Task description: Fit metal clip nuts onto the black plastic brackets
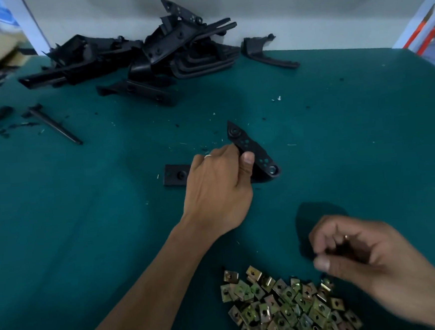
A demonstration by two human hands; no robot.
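Note:
My left hand (219, 185) grips a black plastic bracket (255, 152) at the middle of the green table; the bracket has several small holes and a round boss at each end, and its flat arm sticks out to the left of my hand. A heap of yellowish metal clip nuts (285, 308) lies near the front edge. Just above and to the right of that heap hovers my right hand (359, 255), blurred, with its fingers curled toward the thumb. Whether a clip nut sits between them is hidden.
A big pile of black plastic brackets (150, 55) lies at the back of the table by the grey wall. One more bracket (267, 52) lies apart to its right. A thin black rod (54, 124) and plastic scraps sit at the left.

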